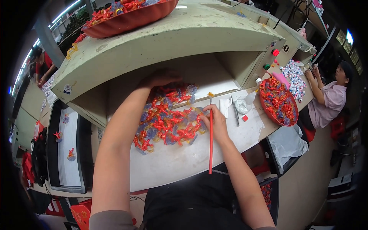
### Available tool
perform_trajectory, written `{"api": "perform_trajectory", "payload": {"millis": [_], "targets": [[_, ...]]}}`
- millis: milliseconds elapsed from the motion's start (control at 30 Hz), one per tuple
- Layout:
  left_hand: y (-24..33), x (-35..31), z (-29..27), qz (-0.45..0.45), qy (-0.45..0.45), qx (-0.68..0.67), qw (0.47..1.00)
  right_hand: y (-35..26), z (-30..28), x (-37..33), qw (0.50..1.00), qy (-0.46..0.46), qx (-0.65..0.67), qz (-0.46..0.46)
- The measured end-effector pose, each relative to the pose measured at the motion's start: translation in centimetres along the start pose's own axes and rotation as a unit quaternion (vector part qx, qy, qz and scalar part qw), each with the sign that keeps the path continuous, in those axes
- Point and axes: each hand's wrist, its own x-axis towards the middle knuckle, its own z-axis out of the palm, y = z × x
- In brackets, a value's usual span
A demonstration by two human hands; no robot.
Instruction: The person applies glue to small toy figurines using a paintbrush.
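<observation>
Some bare worktop (165,163) at the near edge — right hand (217,122) closed on red stick (211,149), left hand (161,78) inside booth (153,44), grip unclear.

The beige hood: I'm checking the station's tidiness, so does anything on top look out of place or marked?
Yes: loose yellow pieces lie at the left edge of the hood, outside the heaped red tray, so they look stray. The hood's top also has dark patches; stains or wear, I can't tell.

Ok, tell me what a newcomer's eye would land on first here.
Probably the pile of small red and bluish plastic figurines on the white worktop, the left hand near its far edge. Next, the red-handled brush in the right hand, beside the pile, and the heaped red bowl atop the booth.
</observation>
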Motion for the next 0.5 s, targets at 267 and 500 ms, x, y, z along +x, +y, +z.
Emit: {"api": "perform_trajectory", "payload": {"millis": [267, 500], "targets": [[4.2, -0.9, 1.2, 0.013, -0.095, 0.171, 0.981, 0.3, -0.2, -0.2, 0.998, -0.006, 0.060, -0.002], [7.1, 1.4, 4.9, 0.071, -0.178, 0.067, 0.979, 0.6, -0.6, 0.0, 0.993, 0.036, 0.113, 0.001]]}}
